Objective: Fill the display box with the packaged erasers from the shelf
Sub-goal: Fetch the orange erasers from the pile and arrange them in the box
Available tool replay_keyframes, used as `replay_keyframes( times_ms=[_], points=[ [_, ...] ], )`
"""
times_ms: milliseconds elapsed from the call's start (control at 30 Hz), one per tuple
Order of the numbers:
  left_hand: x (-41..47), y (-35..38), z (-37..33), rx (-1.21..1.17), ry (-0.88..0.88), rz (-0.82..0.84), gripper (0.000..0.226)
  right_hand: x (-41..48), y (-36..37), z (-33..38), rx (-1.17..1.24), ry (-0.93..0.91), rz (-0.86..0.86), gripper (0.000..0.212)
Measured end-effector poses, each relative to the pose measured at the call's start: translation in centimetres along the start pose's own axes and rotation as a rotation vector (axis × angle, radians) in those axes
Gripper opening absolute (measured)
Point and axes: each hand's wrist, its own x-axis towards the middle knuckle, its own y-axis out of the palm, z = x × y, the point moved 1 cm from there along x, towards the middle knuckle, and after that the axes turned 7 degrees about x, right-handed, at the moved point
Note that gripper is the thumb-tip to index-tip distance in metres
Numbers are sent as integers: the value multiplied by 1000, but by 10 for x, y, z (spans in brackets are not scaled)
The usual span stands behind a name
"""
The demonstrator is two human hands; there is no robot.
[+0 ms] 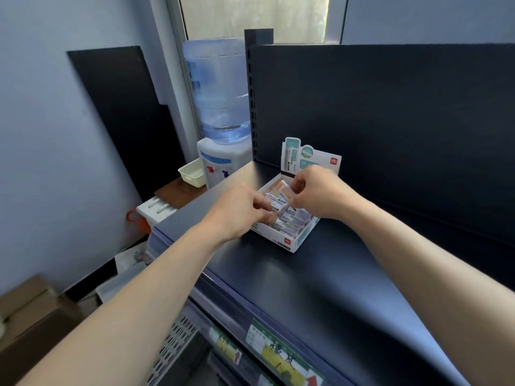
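Packing step: the box stands near the shelf's back-left corner, nearly full. My right hand pinches a wrapped eraser over its rear; my left hand, fingers curled, presses the packs inside. Next, I judge: seat the eraser flat in the remaining gap.

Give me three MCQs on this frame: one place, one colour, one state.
1. Where does the display box stand?
A. on the dark shelf
B. on the floor
C. on the water dispenser

2. What colour is the small basket beside the water dispenser?
A. red
B. cream
C. black

3. How full is the display box?
A. empty
B. sealed shut
C. open, with packaged erasers inside

Key: 1 A, its base sits on the shelf top. 2 B, it reads pale cream. 3 C, rows of packs show while the left hand and right hand work over them.
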Motion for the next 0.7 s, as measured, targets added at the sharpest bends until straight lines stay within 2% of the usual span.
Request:
replay_keyframes(
  times_ms=[100, 267, 467, 700],
  points=[
    [1, -3, 4, 20, 0, 40, 12, 2, 3, 1, -15, 2, 4, 12],
    [8, -17, 16, 73, 43, -148, 22, 4, 11, 6, -65, 14, 47, 17],
    [17, -17, 27, 211, 116, 0, 46, 9, 21, 19, -135, 2, 82, 10],
    [25, -31, 34, 170, 183, 11, 46, 16, 31, 30, -188, 10, 27, 11]
  ],
)
